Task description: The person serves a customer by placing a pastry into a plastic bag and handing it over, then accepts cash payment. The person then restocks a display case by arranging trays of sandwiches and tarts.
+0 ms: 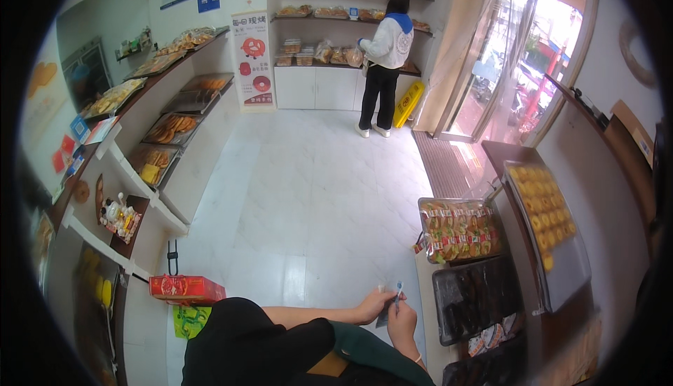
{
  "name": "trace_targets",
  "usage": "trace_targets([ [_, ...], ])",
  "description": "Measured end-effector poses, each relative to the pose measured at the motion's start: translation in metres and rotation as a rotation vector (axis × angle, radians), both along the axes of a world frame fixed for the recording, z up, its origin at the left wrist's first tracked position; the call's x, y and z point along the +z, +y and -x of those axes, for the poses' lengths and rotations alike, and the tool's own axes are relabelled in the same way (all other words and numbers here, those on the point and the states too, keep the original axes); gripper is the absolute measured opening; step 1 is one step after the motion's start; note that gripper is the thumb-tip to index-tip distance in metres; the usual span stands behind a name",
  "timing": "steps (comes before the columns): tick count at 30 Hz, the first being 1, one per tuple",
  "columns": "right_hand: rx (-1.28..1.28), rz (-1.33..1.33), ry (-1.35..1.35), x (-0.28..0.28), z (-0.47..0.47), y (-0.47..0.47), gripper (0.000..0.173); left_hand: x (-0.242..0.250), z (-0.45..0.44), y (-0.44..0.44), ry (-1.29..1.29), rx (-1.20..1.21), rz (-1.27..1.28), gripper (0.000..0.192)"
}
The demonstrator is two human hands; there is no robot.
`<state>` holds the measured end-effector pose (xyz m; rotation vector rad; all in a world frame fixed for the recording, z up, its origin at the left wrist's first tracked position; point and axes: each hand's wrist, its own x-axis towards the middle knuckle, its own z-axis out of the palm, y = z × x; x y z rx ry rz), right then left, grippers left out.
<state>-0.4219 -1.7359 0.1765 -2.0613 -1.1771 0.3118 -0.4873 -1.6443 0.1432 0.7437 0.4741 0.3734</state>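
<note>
Both my hands are close together in front of my body, low in the view. My left hand (pixel 372 305) has its fingers closed on a small dark packet (pixel 384 318), which hangs between the hands. In my right hand (pixel 403 318), just beside it, is a thin blue-and-white object (pixel 399 287) that sticks up past the fingers; it is too small to tell what it is. To the right of my hands lie a metal tray of wrapped sandwiches or buns (pixel 460 228) and a black tray (pixel 476 299) under clear film.
A person (pixel 389 49) stands at the back bread shelves (pixel 347 65), beside a yellow floor sign (pixel 409 104). Pastry shelves (pixel 173 65) line the left wall. A red box (pixel 186 289) stands low at left. A tray of round pastries (pixel 547 228) rests on the right counter, near the glass door (pixel 494 65).
</note>
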Motion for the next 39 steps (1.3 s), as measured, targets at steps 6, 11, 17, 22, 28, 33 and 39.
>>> trace_targets([
  [6,-0.001,0.013,0.048,-0.003,0.025,0.079,0.019,-0.002,0.017,0.084,-0.022,-0.04,-0.097,0.025],
  [11,0.073,-0.04,0.23,-0.012,0.034,0.14,0.02,0.004,0.042,0.143,-0.078,-0.036,-0.114,0.024],
  [17,0.222,-0.042,0.513,-0.033,0.044,0.209,0.019,-0.012,0.077,0.201,-0.006,0.024,-0.106,0.031],
  [22,0.37,0.038,0.669,-0.046,0.042,0.259,0.024,-0.024,0.089,0.236,-0.011,0.214,-0.01,0.031],
  [28,0.58,0.152,0.624,-0.066,0.024,0.337,0.027,-0.022,0.083,0.294,0.006,0.452,-0.031,0.031],
  [33,0.82,0.387,0.828,-0.059,-0.006,0.407,0.026,-0.01,0.069,0.365,0.04,0.797,0.112,0.026],
  [39,0.987,0.463,0.885,-0.05,-0.047,0.479,0.028,0.006,0.038,0.422,0.106,0.987,0.085,0.023],
])
